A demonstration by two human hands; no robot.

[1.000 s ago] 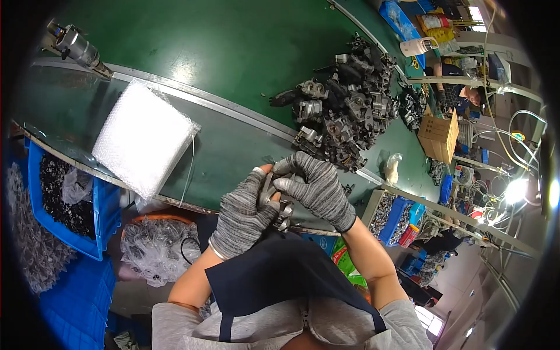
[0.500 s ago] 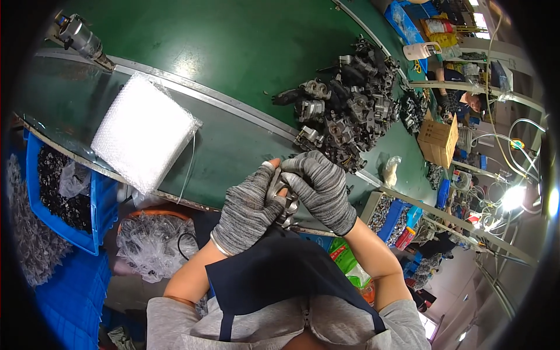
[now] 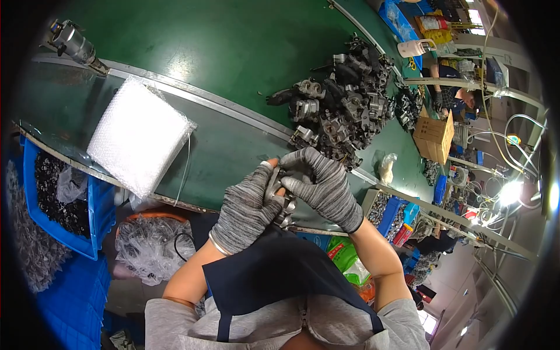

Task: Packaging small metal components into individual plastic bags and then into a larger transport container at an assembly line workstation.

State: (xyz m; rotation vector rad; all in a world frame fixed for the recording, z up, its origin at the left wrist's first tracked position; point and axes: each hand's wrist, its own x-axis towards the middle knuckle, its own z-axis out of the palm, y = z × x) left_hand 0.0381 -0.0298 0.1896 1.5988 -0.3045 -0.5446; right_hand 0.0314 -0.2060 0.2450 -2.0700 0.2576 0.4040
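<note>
Left hand (image 3: 242, 213), gloved in grey knit, closed around one metal part (image 3: 286, 217). Right hand (image 3: 324, 184), gloved alike, with fingers curled and thumb at the part's upper end; grip or mere touch impossible to tell. Location of the single part: between both hands, at the near edge of one green table (image 3: 221, 52), just before one dark apron (image 3: 280, 271). Beyond: one large heap of metal-and-black assemblies (image 3: 350, 108), too tangled to count. At left: one bubble-wrapped white block (image 3: 140, 137); below, one blue crate (image 3: 102, 213) of small dark pieces. Farther right: one cardboard box (image 3: 431, 139).
</note>
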